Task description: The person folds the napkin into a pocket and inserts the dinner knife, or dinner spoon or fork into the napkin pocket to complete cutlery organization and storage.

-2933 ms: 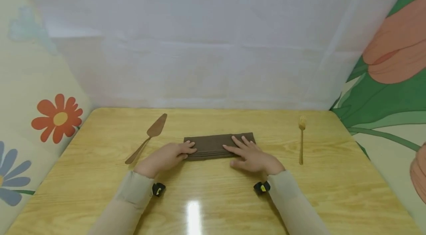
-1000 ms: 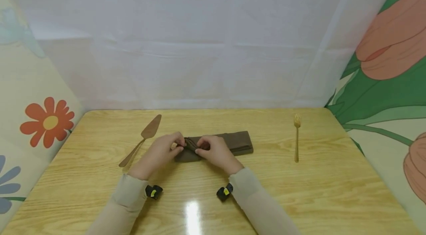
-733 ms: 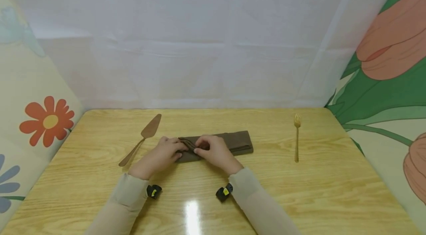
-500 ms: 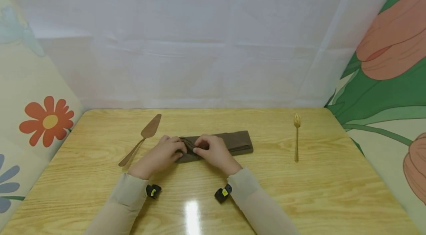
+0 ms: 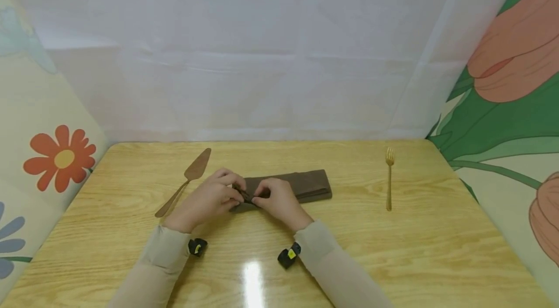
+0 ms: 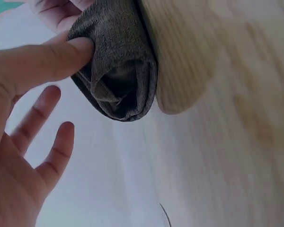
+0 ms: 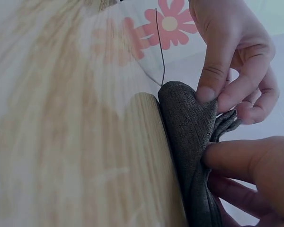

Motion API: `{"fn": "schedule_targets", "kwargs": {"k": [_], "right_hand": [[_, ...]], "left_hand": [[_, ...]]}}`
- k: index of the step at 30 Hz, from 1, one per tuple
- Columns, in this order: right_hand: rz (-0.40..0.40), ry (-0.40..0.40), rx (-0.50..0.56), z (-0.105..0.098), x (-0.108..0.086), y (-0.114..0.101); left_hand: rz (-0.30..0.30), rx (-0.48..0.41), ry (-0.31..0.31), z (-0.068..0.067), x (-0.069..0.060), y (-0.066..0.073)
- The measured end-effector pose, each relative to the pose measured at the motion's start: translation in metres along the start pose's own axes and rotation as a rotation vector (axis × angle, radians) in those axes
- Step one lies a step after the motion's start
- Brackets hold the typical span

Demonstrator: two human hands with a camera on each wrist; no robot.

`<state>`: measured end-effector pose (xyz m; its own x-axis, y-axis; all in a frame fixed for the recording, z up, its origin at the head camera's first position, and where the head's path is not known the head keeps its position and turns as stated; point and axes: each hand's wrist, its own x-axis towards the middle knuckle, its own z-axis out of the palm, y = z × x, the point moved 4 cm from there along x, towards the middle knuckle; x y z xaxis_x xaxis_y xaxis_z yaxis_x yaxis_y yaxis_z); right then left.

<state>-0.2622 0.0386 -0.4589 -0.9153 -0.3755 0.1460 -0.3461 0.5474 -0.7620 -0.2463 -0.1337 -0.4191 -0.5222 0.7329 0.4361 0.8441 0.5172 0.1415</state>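
A dark brown cloth napkin [image 5: 312,183], folded into a long strip, lies across the table. My left hand [image 5: 208,200] pinches its left end between thumb and index finger; in the left wrist view the other fingers spread away from the cloth. Close beside it, my right hand [image 5: 281,203] pinches the strip's near edge with thumb and fingertips. The left wrist view shows the napkin end [image 6: 118,40] as a layered, hollow fold. In the right wrist view, a gathered flap of cloth [image 7: 225,123] sticks out between the two hands.
A copper-coloured cake server [image 5: 197,165] lies slanted to the left, its handle near my left forearm. A gold fork [image 5: 389,177] lies at the right. White cloth [image 5: 279,56] hangs behind the wooden table [image 5: 436,240].
Both hands lay flat on the napkin's two ends at first. My right hand has since moved left, and both now pinch the left part, where the cloth is gathered and folded. Left fingers have shifted grip.
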Motion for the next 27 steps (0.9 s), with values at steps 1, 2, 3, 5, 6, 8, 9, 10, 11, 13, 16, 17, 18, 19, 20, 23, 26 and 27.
{"fn": "schedule_targets", "kwargs": {"k": [1, 2, 3, 5, 6, 8, 9, 10, 11, 13, 16, 17, 18, 19, 20, 23, 26, 27], "right_hand": [[-0.002, 0.0, -0.001, 0.0, 0.0, 0.0], [-0.008, 0.002, -0.004, 0.0, 0.0, 0.0], [-0.012, 0.0, 0.001, 0.0, -0.001, 0.0], [-0.023, -0.004, 0.012, 0.0, -0.001, 0.0], [-0.03, -0.007, 0.021, 0.0, -0.001, 0.0], [-0.048, -0.015, 0.036, 0.001, -0.002, -0.001], [-0.053, -0.019, 0.046, 0.001, -0.002, -0.001], [-0.058, -0.024, 0.055, 0.001, -0.002, -0.001], [-0.059, -0.029, 0.061, 0.001, -0.002, -0.001], [-0.055, -0.041, 0.068, 0.0, -0.003, -0.001], [-0.04, -0.061, 0.06, 0.0, -0.003, 0.0], [-0.035, -0.067, 0.053, -0.001, -0.003, 0.0], [-0.031, -0.071, 0.044, -0.001, -0.003, 0.001], [-0.028, -0.077, 0.04, -0.001, -0.003, 0.002], [-0.026, -0.083, 0.039, -0.001, -0.002, 0.003], [-0.024, -0.106, 0.058, 0.0, -0.002, 0.006], [-0.025, -0.125, 0.077, 0.001, -0.003, 0.008], [-0.025, -0.128, 0.077, 0.001, -0.003, 0.008]], "left_hand": [[0.008, -0.012, -0.002, 0.0, 0.0, 0.0], [0.017, -0.027, -0.006, 0.0, 0.001, 0.0], [0.018, -0.047, -0.016, 0.0, 0.001, 0.0], [0.001, -0.092, -0.05, 0.0, 0.001, 0.0], [-0.017, -0.115, -0.07, 0.001, 0.0, -0.001], [-0.056, -0.145, -0.109, 0.001, 0.0, -0.001], [-0.076, -0.156, -0.124, 0.0, -0.001, -0.001], [-0.094, -0.159, -0.137, 0.001, -0.001, -0.002], [-0.103, -0.156, -0.144, 0.001, -0.001, -0.002], [-0.119, -0.144, -0.155, 0.001, -0.002, -0.003], [-0.127, -0.135, -0.168, 0.003, -0.003, -0.005], [-0.126, -0.137, -0.173, 0.003, -0.004, -0.006], [-0.13, -0.143, -0.179, 0.003, -0.005, -0.007], [-0.126, -0.153, -0.182, 0.002, -0.006, -0.008], [-0.128, -0.162, -0.187, 0.003, -0.006, -0.009], [-0.14, -0.188, -0.211, 0.004, -0.007, -0.011], [-0.166, -0.19, -0.234, 0.007, -0.008, -0.013], [-0.176, -0.189, -0.241, 0.007, -0.008, -0.013]]}}
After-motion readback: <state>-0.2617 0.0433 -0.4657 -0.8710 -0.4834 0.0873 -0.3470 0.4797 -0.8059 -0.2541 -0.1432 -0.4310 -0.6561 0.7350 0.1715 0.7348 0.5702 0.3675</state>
